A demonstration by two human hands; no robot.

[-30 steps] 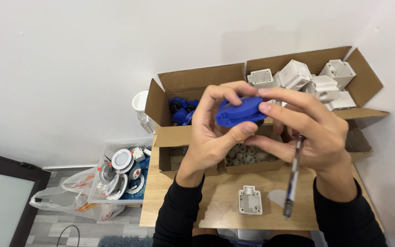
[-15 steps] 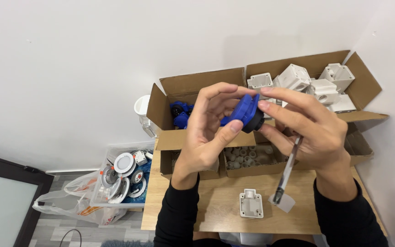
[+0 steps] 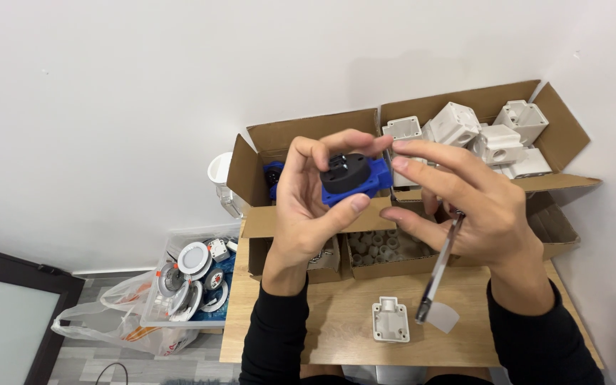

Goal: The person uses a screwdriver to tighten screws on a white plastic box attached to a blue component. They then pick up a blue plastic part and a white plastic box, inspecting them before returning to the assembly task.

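My left hand (image 3: 315, 207) grips a blue socket part with a round black insert (image 3: 349, 176), its black face turned up toward me. My right hand (image 3: 465, 207) is beside it, fingertips close to the part's right edge, and it holds a slim screwdriver (image 3: 440, 267) with a clear handle that points down toward the table. A small white plastic housing (image 3: 390, 319) lies on the wooden table (image 3: 336, 328) below my hands.
An open cardboard box (image 3: 272, 142) behind holds more blue parts. A second box (image 3: 557, 121) at the right holds several white housings. A low box (image 3: 383, 249) with small grey pieces sits under my hands. On the floor at left stand a clear bin (image 3: 194, 274) of round fittings and a plastic bag (image 3: 101, 328).
I have turned the blue part so its black round face now shows. The screwdriver in my right hand has swung a little, still pointing down.
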